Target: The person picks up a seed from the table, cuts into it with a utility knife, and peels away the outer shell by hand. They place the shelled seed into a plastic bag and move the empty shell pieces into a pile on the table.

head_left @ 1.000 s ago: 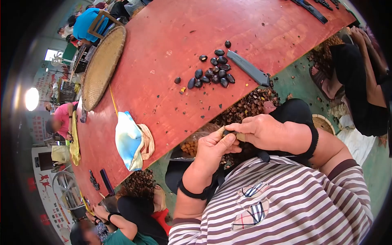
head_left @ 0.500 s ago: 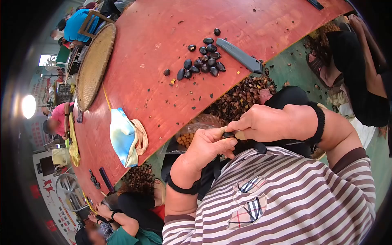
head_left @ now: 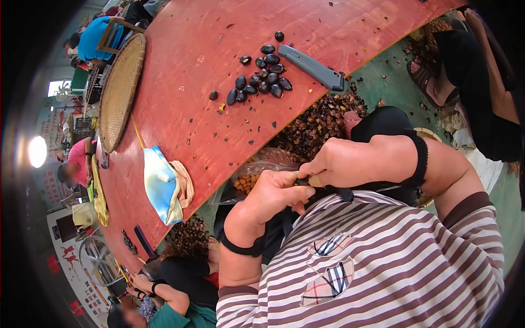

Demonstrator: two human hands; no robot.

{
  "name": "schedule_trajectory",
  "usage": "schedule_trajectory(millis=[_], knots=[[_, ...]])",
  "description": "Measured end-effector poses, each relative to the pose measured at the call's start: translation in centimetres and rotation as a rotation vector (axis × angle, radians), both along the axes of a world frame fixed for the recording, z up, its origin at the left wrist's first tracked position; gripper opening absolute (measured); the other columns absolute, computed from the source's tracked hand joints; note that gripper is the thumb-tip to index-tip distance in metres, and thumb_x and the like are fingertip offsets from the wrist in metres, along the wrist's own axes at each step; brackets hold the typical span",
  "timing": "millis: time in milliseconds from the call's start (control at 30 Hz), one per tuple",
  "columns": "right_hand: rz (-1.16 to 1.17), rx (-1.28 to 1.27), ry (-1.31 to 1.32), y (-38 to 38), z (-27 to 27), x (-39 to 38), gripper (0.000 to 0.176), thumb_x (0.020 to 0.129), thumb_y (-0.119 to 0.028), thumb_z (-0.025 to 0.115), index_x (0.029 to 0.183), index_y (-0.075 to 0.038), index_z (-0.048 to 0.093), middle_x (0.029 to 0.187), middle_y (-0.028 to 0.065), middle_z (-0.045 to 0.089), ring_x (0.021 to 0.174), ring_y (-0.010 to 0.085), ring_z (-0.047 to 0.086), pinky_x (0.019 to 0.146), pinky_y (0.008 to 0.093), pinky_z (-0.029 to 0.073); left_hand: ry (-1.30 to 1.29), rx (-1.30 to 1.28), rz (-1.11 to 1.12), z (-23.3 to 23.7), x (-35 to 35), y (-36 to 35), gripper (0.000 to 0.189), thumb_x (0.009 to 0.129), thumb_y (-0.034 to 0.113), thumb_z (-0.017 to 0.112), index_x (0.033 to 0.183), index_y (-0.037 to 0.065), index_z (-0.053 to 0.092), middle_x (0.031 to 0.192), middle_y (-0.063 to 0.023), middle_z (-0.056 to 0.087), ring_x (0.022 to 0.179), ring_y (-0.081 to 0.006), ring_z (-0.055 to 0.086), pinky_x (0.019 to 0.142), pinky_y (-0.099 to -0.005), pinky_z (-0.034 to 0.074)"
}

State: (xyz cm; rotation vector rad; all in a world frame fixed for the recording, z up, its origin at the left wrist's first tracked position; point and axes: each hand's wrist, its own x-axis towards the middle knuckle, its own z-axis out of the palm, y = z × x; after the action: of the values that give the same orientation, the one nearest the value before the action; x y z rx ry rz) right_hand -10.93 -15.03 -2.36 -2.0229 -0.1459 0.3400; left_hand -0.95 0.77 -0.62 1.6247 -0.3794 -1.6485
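My left hand (head_left: 274,192) and my right hand (head_left: 344,161) meet above my lap, fingertips nearly touching. Between them is a small dark nut (head_left: 302,181), pinched by my left thumb and forefinger. My right fingers close on it from the other side; a tan piece, hard to make out, shows at their tips. A pile of dark, glossy nuts (head_left: 264,75) lies on the red table, beside a grey box-cutter-like tool (head_left: 310,67). Just beyond my left hand is a clear plastic bag (head_left: 246,182) with orange-brown kernels inside.
The red table (head_left: 191,71) bears a round woven tray (head_left: 121,93) and a blue-white cloth mask (head_left: 161,186). Broken shells (head_left: 322,120) are heaped below its edge. A person in green (head_left: 180,311) sits at lower left, another in dark clothes (head_left: 476,93) at upper right.
The view has shifted slightly, so the table items appear a little further left and up. Both hands keep their pinch around the dark nut, with only slight finger movement.
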Motion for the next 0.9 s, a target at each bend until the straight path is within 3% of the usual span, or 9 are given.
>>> schedule_trajectory(millis=[133,367,433,467,533,600,700,833,900], knots=[[0.063,-0.172,0.030,0.2,0.6,0.4,0.026,0.072,-0.012,0.054,0.098,-0.007,0.058,0.067,0.0169,0.057,0.059,0.0295,0.056,0.054,0.0347,0.044,-0.054,0.036,-0.037,-0.3,-0.1,-0.3,0.016,0.071,0.008,0.062,0.083,-0.001,0.061,0.066,-0.0033,0.058,0.053,-0.0097,0.055,0.049,-0.0198,0.044],[0.064,0.096,-0.049,-0.5,-1.3,1.4,0.026,0.072,-0.011,0.053,0.097,-0.005,0.058,0.067,0.0158,0.057,0.054,0.0248,0.054,0.053,0.0306,0.044,-0.147,0.035,-0.114,-1.9,-0.4,-0.2,0.019,0.067,0.003,0.064,0.084,-0.005,0.060,0.066,-0.0041,0.058,0.054,-0.0086,0.054,0.048,-0.0199,0.044],[-0.049,0.035,-0.186,-1.5,-0.8,2.2,0.029,0.075,-0.012,0.052,0.103,-0.005,0.056,0.064,0.0126,0.056,0.049,0.0169,0.051,0.051,0.0279,0.043,0.046,-0.087,-0.005,-1.7,-2.3,-1.1,0.022,0.068,0.000,0.062,0.089,-0.004,0.059,0.073,-0.0045,0.058,0.060,-0.0085,0.054,0.054,-0.0208,0.046],[-0.283,0.229,0.272,-1.7,0.3,1.7,0.029,0.076,-0.013,0.052,0.104,-0.004,0.055,0.063,0.0116,0.055,0.049,0.0147,0.050,0.050,0.0274,0.042,0.091,-0.145,0.039,-2.2,-2.4,-1.0,0.024,0.069,-0.001,0.061,0.092,-0.003,0.058,0.075,-0.0047,0.058,0.062,-0.0083,0.054,0.058,-0.0212,0.047],[-0.362,0.107,0.012,-2.3,-2.4,0.5,0.028,0.073,-0.017,0.053,0.099,-0.005,0.057,0.061,0.0079,0.057,0.050,0.0158,0.051,0.051,0.0303,0.043,0.089,-0.154,0.187,-2.7,-1.9,-0.6,0.028,0.072,0.002,0.059,0.099,0.000,0.055,0.081,-0.0071,0.059,0.067,-0.0106,0.057,0.063,-0.0222,0.047],[-0.420,-0.122,0.031,-2.4,-3.4,-0.8,0.027,0.074,-0.017,0.056,0.097,-0.004,0.057,0.064,0.0084,0.058,0.056,0.0137,0.052,0.056,0.0280,0.043,0.137,-0.174,0.311,-2.9,-1.3,0.2,0.031,0.075,0.005,0.058,0.105,0.002,0.052,0.088,-0.0088,0.059,0.071,-0.0126,0.058,0.067,-0.0237,0.047],[-0.605,0.186,0.089,-2.1,-2.4,-1.8,0.027,0.074,-0.015,0.058,0.098,-0.004,0.057,0.070,0.0080,0.059,0.063,0.0105,0.052,0.060,0.0254,0.043,0.267,-0.272,0.409,-3.5,-0.9,0.7,0.033,0.081,0.013,0.052,0.112,0.005,0.046,0.099,-0.0114,0.056,0.078,-0.0161,0.059,0.073,-0.0280,0.049],[-0.572,0.476,0.098,-0.7,-1.6,-2.2,0.030,0.073,-0.012,0.059,0.101,-0.003,0.054,0.074,0.0043,0.058,0.067,0.0049,0.048,0.061,0.0225,0.042,0.278,-0.329,0.474,-3.6,-0.9,0.6,0.035,0.084,0.015,0.049,0.116,0.005,0.041,0.101,-0.0097,0.054,0.079,-0.0146,0.058,0.073,-0.0279,0.047],[-0.476,0.434,0.029,0.1,-2.0,-2.0,0.036,0.075,-0.011,0.057,0.110,-0.006,0.050,0.071,0.0064,0.057,0.063,0.0058,0.048,0.061,0.0228,0.043,0.278,-0.326,0.495,-3.7,-0.9,0.7,0.034,0.084,0.015,0.049,0.115,0.004,0.042,0.098,-0.0087,0.055,0.078,-0.0142,0.058,0.072,-0.0275,0.048]])
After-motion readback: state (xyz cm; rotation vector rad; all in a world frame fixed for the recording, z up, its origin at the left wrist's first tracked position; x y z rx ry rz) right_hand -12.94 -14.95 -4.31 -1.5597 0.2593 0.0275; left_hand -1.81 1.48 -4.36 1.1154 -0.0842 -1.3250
